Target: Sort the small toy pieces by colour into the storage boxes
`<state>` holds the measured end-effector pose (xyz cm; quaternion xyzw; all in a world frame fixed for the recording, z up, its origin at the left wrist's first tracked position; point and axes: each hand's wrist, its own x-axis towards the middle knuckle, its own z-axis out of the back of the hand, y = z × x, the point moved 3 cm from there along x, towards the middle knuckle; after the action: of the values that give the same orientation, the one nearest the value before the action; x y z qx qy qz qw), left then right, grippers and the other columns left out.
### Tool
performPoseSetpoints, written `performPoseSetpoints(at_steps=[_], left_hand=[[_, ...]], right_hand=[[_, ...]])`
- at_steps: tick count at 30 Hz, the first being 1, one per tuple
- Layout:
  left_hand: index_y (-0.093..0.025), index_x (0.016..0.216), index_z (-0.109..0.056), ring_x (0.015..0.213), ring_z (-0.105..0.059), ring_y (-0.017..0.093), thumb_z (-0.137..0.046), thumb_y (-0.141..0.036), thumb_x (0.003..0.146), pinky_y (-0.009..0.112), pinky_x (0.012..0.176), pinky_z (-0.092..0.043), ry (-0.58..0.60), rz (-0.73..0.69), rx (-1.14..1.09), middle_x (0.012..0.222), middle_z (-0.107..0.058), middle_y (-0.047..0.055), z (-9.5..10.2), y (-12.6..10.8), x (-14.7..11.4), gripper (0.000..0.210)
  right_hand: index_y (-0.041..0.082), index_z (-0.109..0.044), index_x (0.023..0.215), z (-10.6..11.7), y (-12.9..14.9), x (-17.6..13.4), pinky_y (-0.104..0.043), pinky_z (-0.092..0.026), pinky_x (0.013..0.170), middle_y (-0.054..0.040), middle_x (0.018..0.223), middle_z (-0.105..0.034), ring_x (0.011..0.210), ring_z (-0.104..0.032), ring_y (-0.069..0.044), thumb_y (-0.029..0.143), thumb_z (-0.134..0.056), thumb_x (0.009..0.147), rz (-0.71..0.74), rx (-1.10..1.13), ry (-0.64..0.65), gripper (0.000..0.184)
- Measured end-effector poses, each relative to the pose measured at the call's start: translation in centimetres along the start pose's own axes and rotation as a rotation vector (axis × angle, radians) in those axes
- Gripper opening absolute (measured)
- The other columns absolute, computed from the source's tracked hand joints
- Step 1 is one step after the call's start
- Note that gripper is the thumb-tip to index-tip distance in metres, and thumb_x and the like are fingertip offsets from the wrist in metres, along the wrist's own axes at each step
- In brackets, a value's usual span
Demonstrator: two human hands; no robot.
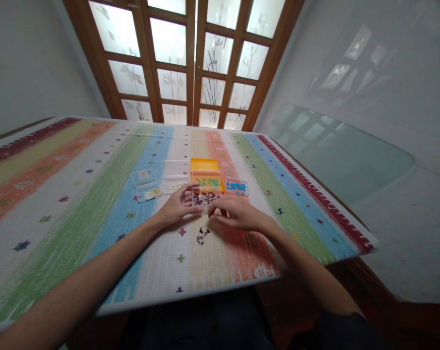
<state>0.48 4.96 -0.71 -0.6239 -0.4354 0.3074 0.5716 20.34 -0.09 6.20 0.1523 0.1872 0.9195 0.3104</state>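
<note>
My left hand (178,205) grips the left side of a small clear plastic box, its thumb at the front and fingers at the back. Many small brown pieces (205,198) lie inside that box. At the box's front right corner, my right hand (234,212) has its fingers curled and pinched together, pointing left. Whatever may be between those fingertips is hidden. A little pile of dark brown pieces (202,236) lies loose on the striped tablecloth (161,272), just in front of the box and below my hands.
Behind the brown pieces stands an orange box (204,164) with green pieces (208,183) in front. Blue pieces (236,186) fill a clear box on the right. To the left are open clear boxes with cream pieces (175,186) and yellow pieces (153,192).
</note>
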Motion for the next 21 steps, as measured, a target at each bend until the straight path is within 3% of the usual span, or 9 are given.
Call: performPoseSetpoints(at_steps=[6, 21], left_hand=[[-0.022, 0.127, -0.060, 0.107, -0.069, 0.028, -0.090, -0.011, 0.061, 0.050, 0.102, -0.053, 0.034, -0.015, -0.036, 0.123, -0.063, 0.010, 0.1, 0.1, 0.0, 0.073], [-0.022, 0.127, -0.058, 0.105, -0.071, 0.027, -0.090, -0.012, 0.062, 0.049, 0.100, -0.054, 0.060, 0.005, -0.050, 0.120, -0.066, 0.011, 0.0, 0.2, 0.1, 0.073]], right_hand=[[0.015, -0.072, 0.094, 1.1, -1.2, 3.0, -0.024, -0.042, 0.070, -0.0034, 0.087, -0.073, 0.072, -0.059, -0.012, 0.013, -0.061, 0.091, 0.034, 0.050, -0.128, 0.011], [0.017, -0.079, 0.087, -0.1, -3.4, 5.7, -0.022, -0.041, 0.067, -0.0011, 0.079, -0.074, 0.066, -0.058, -0.009, 0.002, -0.063, 0.077, -0.223, 0.062, -0.160, 0.024]])
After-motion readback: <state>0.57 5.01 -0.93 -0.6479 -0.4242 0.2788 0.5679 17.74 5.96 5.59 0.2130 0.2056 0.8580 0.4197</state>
